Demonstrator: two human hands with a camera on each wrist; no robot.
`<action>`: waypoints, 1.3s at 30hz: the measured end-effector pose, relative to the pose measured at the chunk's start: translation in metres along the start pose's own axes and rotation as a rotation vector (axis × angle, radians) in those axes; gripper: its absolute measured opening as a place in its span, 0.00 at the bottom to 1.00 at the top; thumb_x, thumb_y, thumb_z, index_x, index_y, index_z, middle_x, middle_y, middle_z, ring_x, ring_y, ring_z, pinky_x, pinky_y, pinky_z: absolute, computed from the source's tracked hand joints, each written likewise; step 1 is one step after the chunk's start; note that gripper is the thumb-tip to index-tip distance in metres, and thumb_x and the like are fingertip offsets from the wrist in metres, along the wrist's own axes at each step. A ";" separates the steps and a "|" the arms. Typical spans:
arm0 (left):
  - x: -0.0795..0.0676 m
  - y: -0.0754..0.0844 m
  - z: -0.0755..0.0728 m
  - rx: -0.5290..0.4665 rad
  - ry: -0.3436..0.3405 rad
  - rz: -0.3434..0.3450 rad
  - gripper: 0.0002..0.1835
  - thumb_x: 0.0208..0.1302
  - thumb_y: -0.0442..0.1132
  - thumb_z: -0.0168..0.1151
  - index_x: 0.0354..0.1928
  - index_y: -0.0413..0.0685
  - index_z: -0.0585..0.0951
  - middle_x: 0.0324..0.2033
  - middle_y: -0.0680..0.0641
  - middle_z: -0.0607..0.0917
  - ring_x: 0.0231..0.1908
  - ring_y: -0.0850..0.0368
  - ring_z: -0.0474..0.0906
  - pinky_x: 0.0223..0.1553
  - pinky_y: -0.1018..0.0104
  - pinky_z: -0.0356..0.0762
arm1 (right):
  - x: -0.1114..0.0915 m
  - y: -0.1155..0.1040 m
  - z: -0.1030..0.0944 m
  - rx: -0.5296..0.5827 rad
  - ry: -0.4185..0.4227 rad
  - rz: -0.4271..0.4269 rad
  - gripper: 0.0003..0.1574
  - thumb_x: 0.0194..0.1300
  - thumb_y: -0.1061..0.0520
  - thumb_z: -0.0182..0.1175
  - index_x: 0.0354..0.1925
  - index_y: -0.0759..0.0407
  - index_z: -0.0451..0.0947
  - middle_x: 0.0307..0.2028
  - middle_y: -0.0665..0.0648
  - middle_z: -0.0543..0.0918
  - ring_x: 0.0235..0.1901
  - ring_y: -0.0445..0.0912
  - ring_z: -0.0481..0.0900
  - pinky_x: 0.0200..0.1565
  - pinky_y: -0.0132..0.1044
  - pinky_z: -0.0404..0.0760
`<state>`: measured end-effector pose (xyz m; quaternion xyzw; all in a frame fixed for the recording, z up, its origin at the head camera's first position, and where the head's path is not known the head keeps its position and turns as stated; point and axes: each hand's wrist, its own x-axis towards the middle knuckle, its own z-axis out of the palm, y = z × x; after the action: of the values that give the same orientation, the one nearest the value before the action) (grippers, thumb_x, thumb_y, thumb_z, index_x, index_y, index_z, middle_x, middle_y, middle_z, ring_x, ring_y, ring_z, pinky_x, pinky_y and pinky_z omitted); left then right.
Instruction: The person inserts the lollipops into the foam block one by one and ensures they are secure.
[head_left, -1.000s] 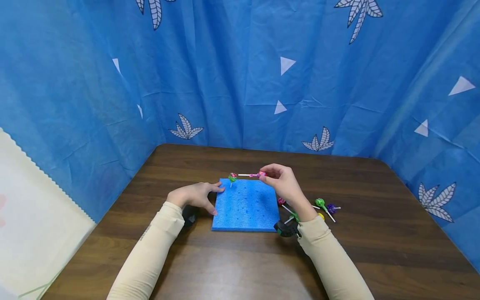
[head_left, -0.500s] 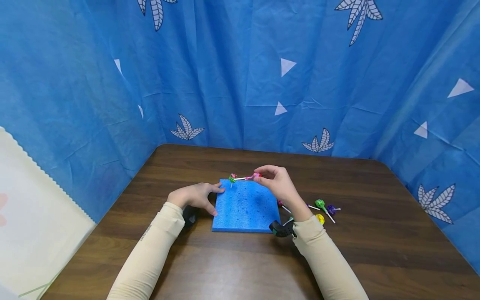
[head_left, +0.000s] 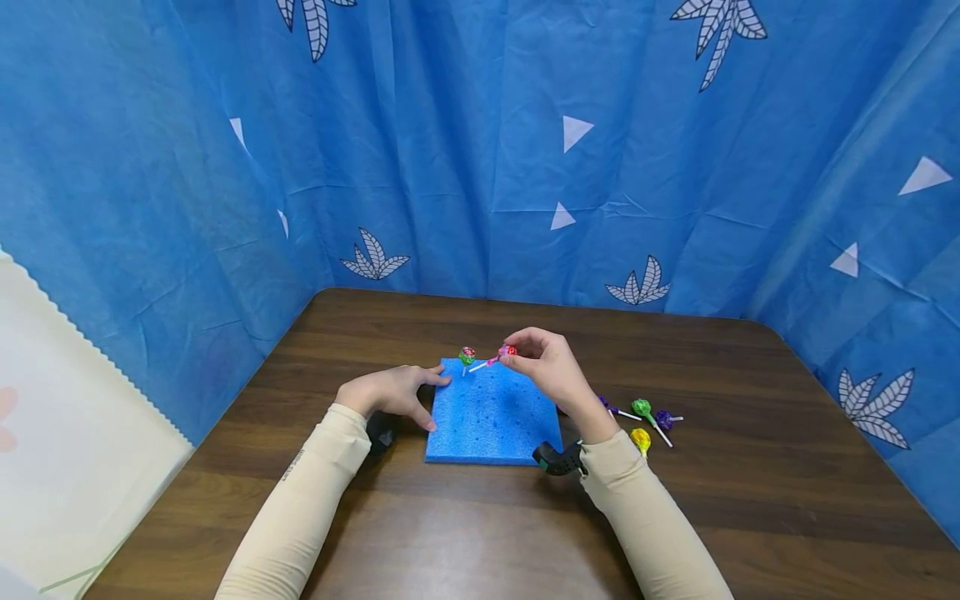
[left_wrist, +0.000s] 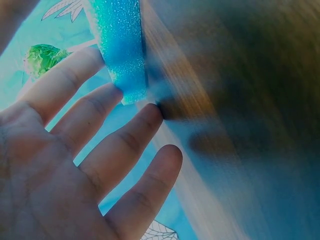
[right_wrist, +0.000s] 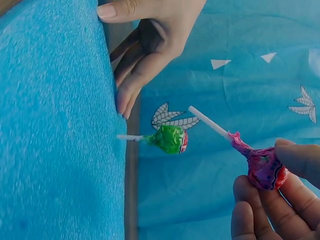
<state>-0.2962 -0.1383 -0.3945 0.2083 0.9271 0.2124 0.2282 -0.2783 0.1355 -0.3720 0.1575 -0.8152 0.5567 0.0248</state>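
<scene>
A blue foam board (head_left: 495, 417) lies flat on the table, pierced with small holes. Near its far left corner a green lollipop (head_left: 467, 356) stands upright, stick in the foam. My right hand (head_left: 547, 367) pinches a pink lollipop (right_wrist: 265, 167) by its wrapped head between thumb and fingers. The white stick points left and slants down, its free tip above the board close to the green lollipop. My left hand (head_left: 393, 393) rests at the board's left edge, thumb and index finger touching it. In the left wrist view its fingers (left_wrist: 135, 140) are extended and spread.
Right of the board lie several loose lollipops: a green one (head_left: 641, 407), a purple one (head_left: 664, 419) and a yellow one (head_left: 640, 438). Others are partly hidden by the right wrist. A blue curtain (head_left: 450, 167) hangs behind the dark wooden table (head_left: 750, 467).
My right hand has moved left with the pink lollipop, and its stick has gone from level to slanting downward. My left hand has kept its place at the board.
</scene>
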 end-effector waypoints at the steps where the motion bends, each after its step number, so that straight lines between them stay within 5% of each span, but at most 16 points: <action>1: 0.000 0.000 0.000 -0.001 -0.002 -0.002 0.46 0.53 0.51 0.77 0.75 0.62 0.67 0.79 0.53 0.55 0.78 0.40 0.51 0.72 0.38 0.59 | 0.000 0.000 0.001 0.002 -0.002 -0.003 0.15 0.64 0.61 0.68 0.49 0.63 0.82 0.44 0.62 0.87 0.40 0.51 0.83 0.42 0.36 0.84; 39: 0.002 -0.001 -0.002 -0.006 -0.011 0.007 0.47 0.52 0.53 0.77 0.74 0.62 0.67 0.79 0.52 0.56 0.77 0.40 0.52 0.72 0.38 0.60 | 0.011 0.000 0.037 0.051 0.000 0.020 0.18 0.63 0.61 0.69 0.52 0.63 0.84 0.46 0.61 0.89 0.44 0.50 0.86 0.49 0.40 0.87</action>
<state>-0.2989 -0.1388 -0.3944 0.2121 0.9245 0.2147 0.2330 -0.2836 0.0988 -0.3834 0.1498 -0.8022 0.5777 0.0150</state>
